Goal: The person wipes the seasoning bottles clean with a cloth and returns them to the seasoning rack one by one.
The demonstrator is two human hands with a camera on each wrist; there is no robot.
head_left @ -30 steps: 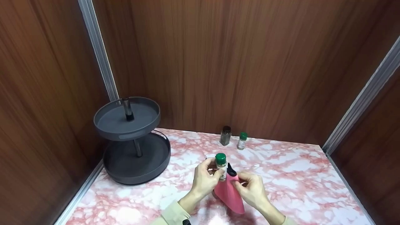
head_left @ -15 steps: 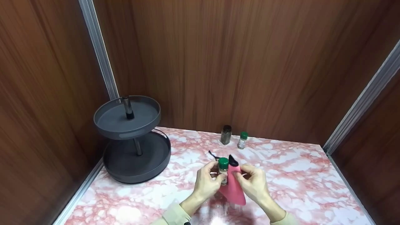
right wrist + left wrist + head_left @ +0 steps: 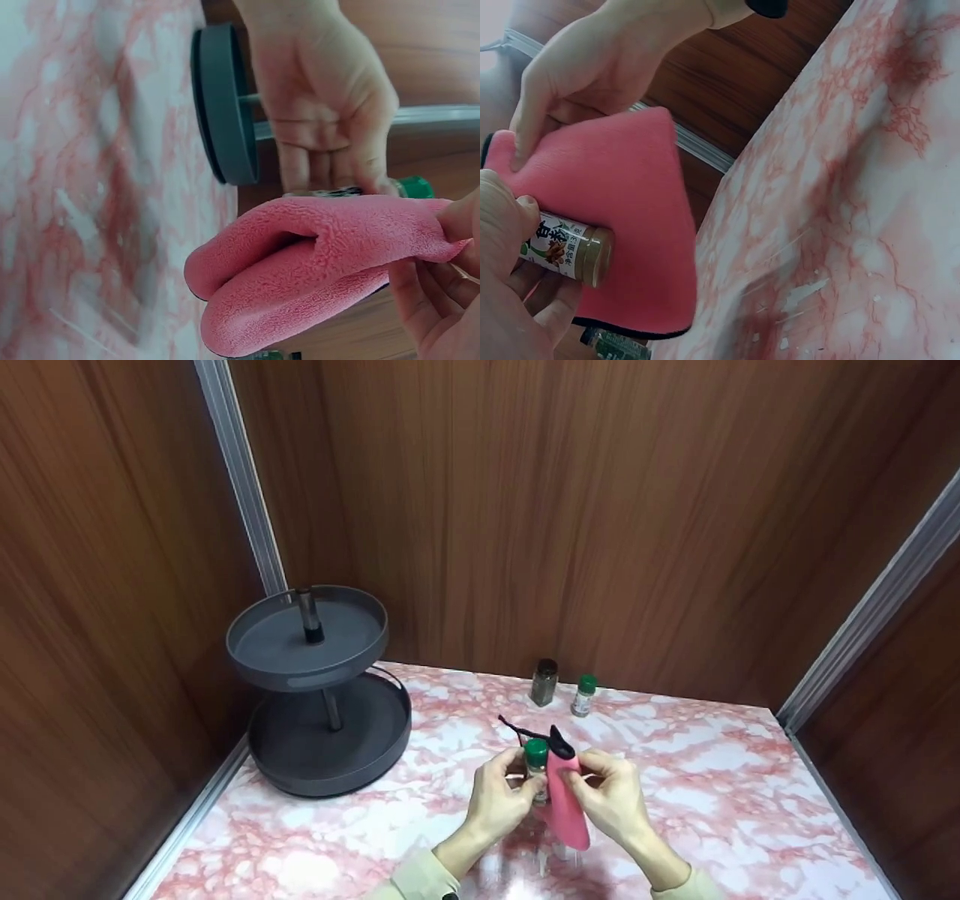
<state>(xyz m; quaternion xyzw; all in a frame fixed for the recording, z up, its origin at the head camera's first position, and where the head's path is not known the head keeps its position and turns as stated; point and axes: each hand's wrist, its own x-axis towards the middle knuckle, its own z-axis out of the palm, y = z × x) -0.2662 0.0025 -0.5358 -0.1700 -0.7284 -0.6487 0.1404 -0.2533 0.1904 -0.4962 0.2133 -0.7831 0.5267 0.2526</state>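
Note:
My left hand (image 3: 496,802) grips a small green-capped spice jar (image 3: 536,751) upright. In the left wrist view, the jar (image 3: 561,246) shows a printed white label and a clear base. My right hand (image 3: 615,799) pinches the upper end of a pink cloth (image 3: 568,810) between thumb and fingers. Black trim edges the cloth, and a thin black cord (image 3: 517,727) sticks out at its top. Soft pile and hanging folds show on the cloth (image 3: 300,255) in the right wrist view. Jar and cloth are side by side; the cloth partly covers the jar from the right wrist camera.
A two-tier dark grey round tray stand (image 3: 330,787) stands at the left. Near the back wall are a dark-capped spice jar (image 3: 544,684) and another green-capped jar (image 3: 583,697). Wood-grain panels enclose the marbled pink-and-white table (image 3: 712,802) at the back and sides.
The held jar has shifted slightly down and right. The cloth's top has risen, its lower part looks narrower, and the black cord has come into sight. Both hands keep their hold.

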